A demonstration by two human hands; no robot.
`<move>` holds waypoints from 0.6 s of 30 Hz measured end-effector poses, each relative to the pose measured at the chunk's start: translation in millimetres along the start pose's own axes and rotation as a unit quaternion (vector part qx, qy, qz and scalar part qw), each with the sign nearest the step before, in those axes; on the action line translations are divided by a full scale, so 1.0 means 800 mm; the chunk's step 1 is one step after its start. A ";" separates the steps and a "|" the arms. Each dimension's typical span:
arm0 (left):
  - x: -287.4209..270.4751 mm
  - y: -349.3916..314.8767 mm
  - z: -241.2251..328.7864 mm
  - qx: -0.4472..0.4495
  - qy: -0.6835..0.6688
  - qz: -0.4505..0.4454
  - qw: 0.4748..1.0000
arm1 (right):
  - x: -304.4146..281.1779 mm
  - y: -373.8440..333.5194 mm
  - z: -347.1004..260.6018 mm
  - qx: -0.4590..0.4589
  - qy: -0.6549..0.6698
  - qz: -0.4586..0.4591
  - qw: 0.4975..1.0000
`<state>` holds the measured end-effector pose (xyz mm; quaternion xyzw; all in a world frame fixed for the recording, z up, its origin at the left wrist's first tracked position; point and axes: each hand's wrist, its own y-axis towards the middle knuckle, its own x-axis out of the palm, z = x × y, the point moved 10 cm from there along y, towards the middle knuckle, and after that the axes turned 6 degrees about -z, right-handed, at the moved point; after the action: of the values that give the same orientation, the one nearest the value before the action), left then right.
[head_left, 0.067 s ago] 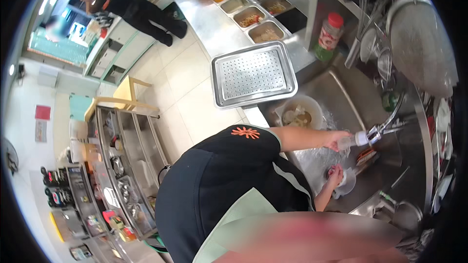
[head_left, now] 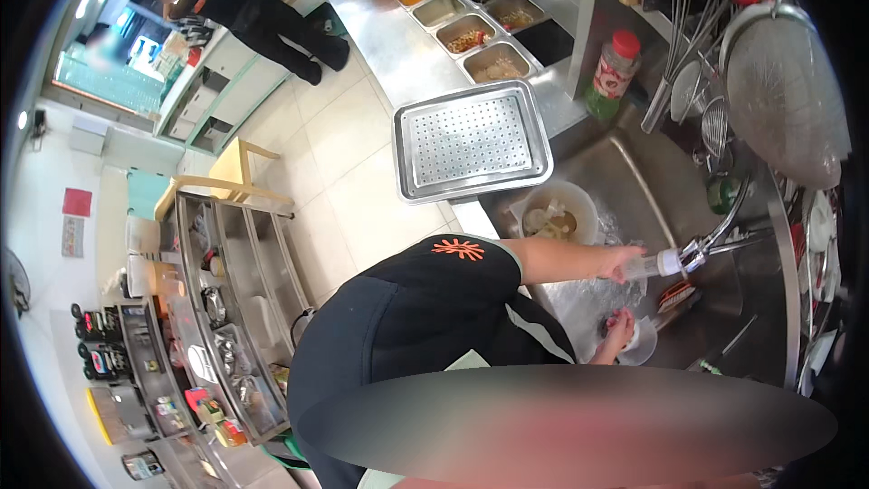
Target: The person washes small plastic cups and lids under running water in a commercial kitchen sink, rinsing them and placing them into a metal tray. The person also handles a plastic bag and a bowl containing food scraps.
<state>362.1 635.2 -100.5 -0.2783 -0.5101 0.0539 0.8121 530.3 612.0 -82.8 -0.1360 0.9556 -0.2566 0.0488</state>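
Note:
My left hand reaches over the sink. Its fingers are closed round a clear cylinder with a white collar, which meets the end of the chrome faucet. Closer to the lower edge, my right hand has curled fingers beside a clear plastic bowl; what they hold, if anything, is too small to make out. Crumpled clear plastic film lies under both hands. A pale tub with whitish pieces in liquid stands near my left forearm.
A perforated steel tray rests at the counter's edge by the sink. Steel food pans line the counter beyond. A red-capped bottle stands near hanging whisks and strainers. Metal shelving is behind me; another person stands far left.
Both hands keep nearly the same places at the sink. The view has shifted slightly, and a blurred patch covers more of the lower edge, hiding a strainer seen before.

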 end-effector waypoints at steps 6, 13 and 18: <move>0.037 0.002 0.029 -0.048 0.014 -0.028 0.998 | 0.039 0.034 -0.012 0.002 -0.017 -0.030 0.999; 0.040 0.007 0.007 -0.105 0.116 0.042 0.987 | 0.016 0.015 0.030 0.059 0.019 -0.025 0.998; 0.093 0.010 0.000 -0.087 0.025 -0.079 0.993 | 0.004 -0.010 0.042 0.098 0.028 -0.019 0.995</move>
<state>398.5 669.4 -45.2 -0.3084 -0.5131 -0.0619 0.7986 534.6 588.3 -107.8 -0.1416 0.9240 -0.3538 0.0307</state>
